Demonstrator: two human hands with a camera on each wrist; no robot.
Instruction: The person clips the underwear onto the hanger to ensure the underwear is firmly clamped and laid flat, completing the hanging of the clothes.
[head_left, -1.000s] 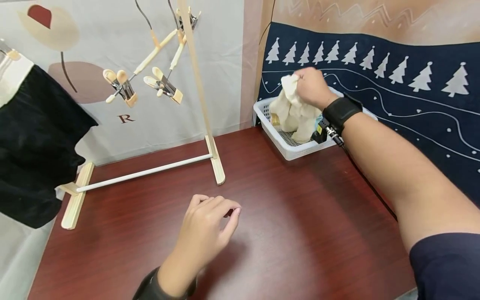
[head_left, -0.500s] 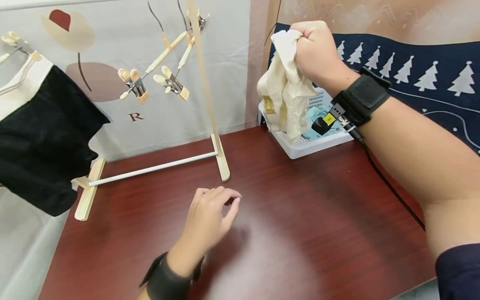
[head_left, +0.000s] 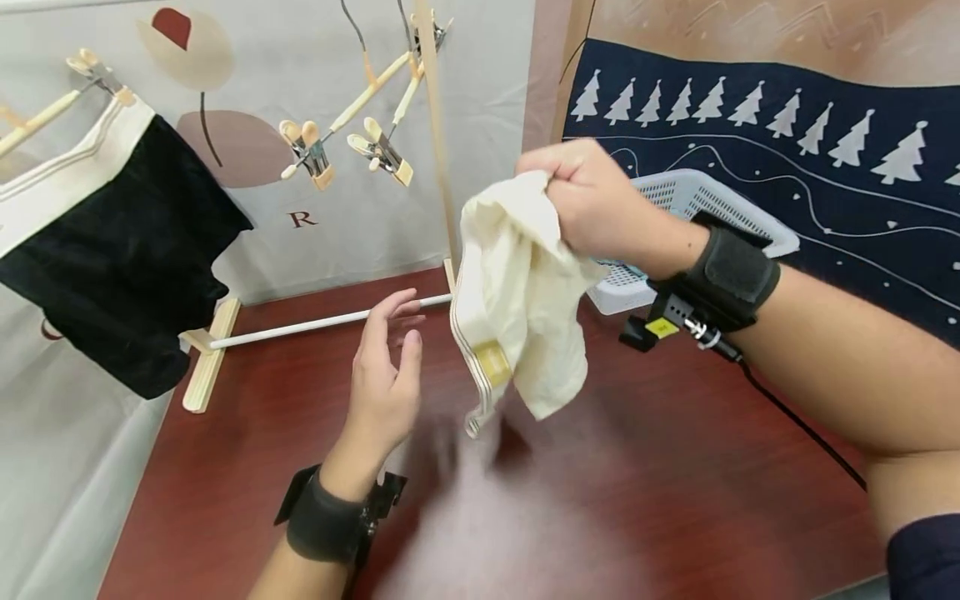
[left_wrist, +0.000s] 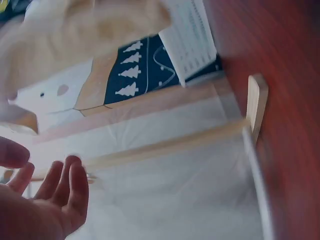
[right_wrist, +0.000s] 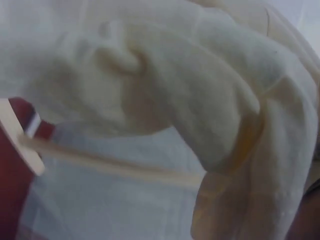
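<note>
The right hand (head_left: 592, 204) is gripping a cream garment (head_left: 517, 308) in curled fingers, dangling it above the table (head_left: 637, 467), clear of the white basket (head_left: 705, 200). The left hand (head_left: 382, 379) is reaching toward it, fingers straight. The clips (head_left: 382, 154) on the drying rack (head_left: 438, 142) are hanging bare; pinning up looks not yet begun.

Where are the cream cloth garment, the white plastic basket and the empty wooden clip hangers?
cream cloth garment (head_left: 517, 300): head view, middle of the hanging fabric.
white plastic basket (head_left: 678, 193): head view, its mesh wall.
empty wooden clip hangers (head_left: 352, 92): head view, a hanger's wooden bar.
</note>
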